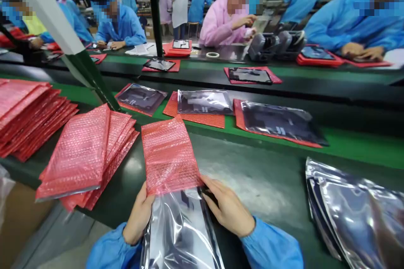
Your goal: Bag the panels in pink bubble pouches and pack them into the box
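Note:
A pink bubble-wrap pouch (168, 151) lies in front of me, its near opening over the far end of a shiny silver antistatic bag (178, 235) with a flat dark part inside. My left hand (139, 214) pinches the left edge where pouch and bag meet, thumb on top. On the right side, my right hand (225, 206) grips the pouch's corner between thumb and fingers, beside the bag's edge. How far the bag reaches into the pouch is partly hidden by the pink film.
Stacks of pink pouches (78, 151) stand at the left, silver bags (356, 214) at the right. Bagged parts on pink pouches (274, 122) lie along the green strip (353, 149). A slanted post (85, 71) rises at the left. Several people work across the line.

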A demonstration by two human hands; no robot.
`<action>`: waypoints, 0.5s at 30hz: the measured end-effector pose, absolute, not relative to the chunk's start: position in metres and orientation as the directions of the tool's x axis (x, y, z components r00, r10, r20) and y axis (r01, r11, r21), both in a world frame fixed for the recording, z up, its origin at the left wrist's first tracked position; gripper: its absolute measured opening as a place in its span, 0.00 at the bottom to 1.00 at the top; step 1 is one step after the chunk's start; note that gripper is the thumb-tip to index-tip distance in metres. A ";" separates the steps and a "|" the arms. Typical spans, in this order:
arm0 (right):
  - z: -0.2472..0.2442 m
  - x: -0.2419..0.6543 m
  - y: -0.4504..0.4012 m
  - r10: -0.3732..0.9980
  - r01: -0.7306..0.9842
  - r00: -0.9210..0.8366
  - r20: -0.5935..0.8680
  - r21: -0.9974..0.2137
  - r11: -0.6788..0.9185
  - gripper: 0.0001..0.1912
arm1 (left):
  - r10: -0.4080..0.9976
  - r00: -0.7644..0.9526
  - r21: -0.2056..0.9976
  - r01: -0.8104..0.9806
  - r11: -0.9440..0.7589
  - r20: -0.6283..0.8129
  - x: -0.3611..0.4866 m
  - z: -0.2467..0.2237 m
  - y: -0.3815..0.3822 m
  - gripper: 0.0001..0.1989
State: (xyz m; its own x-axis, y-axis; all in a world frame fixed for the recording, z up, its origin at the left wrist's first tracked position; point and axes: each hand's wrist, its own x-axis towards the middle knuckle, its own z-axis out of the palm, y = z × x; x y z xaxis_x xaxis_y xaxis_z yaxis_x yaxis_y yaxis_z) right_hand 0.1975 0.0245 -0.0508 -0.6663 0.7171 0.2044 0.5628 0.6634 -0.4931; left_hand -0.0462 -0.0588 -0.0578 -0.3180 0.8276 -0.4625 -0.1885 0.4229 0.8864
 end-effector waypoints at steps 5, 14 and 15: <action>-0.063 0.185 0.026 0.741 0.663 -0.570 0.355 -0.335 0.670 0.19 | 0.823 -0.304 0.877 -0.144 0.458 -0.480 -0.047 -0.060 -0.057 0.18; -0.070 0.174 0.007 0.794 0.751 -0.436 0.423 -0.315 0.580 0.17 | 0.890 -0.438 0.877 0.369 0.307 -0.126 -0.065 -0.076 -0.068 0.19; -0.072 0.174 0.004 0.800 0.764 -0.435 0.413 -0.301 0.571 0.16 | 0.920 -0.390 0.838 0.485 0.249 -0.048 -0.071 -0.076 -0.069 0.18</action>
State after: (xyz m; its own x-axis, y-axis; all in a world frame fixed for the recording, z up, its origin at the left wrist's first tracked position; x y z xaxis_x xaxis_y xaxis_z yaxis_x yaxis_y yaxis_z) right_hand 0.1744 0.0035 -0.0715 -0.4348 0.8003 0.4129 0.7641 0.5705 -0.3012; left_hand -0.0714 -0.0693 -0.0764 -0.3896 0.9197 -0.0478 0.4848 0.2490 0.8384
